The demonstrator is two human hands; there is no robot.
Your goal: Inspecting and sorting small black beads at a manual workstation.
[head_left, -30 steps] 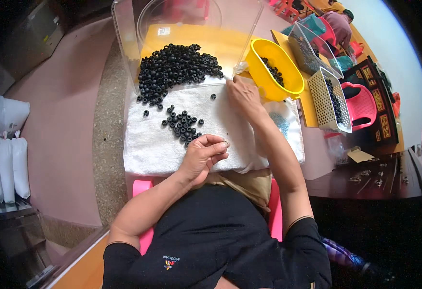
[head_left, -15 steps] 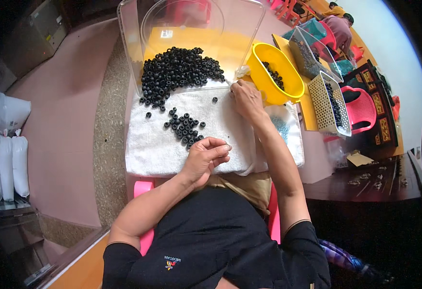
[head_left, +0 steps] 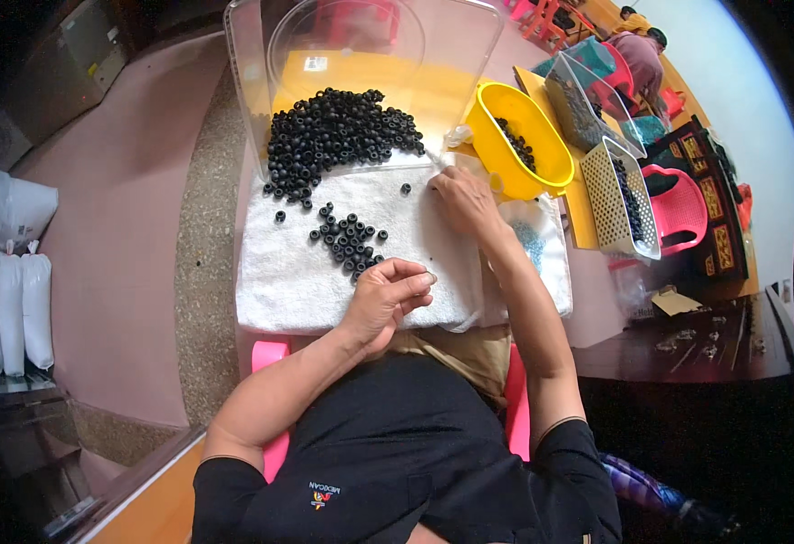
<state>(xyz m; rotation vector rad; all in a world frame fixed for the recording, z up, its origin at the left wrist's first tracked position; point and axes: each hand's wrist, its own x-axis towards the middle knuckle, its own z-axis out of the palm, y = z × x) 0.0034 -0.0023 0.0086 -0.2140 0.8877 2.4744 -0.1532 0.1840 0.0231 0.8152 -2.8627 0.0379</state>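
Small black bead-like rings [head_left: 347,243] lie in a loose cluster on the white towel [head_left: 279,290]. Just to the near right of that cluster is my left hand [head_left: 386,297], thumb and forefinger pinched together; a tiny pale bit may show at the tips, too small to name. Farther off, my right hand [head_left: 466,201] is low over the towel's right part, fingers curled downward and closed. What they hold, if anything, is hidden. A single black ring [head_left: 406,189] rests left of this hand, and a shallow clear dish of small bluish pieces [head_left: 528,238] sits to its right.
A clear plastic bin [head_left: 256,118] lies on its side at the far edge, black rings spilling from it. To the right stand a yellow oval tub [head_left: 555,150], a white perforated basket [head_left: 619,195] and a clear box [head_left: 587,100], all holding dark parts. Two people are in the far background.
My right hand has drawn slightly nearer to me over the towel. The left hand keeps its pinch in about the same place, and the ring cluster looks unchanged.
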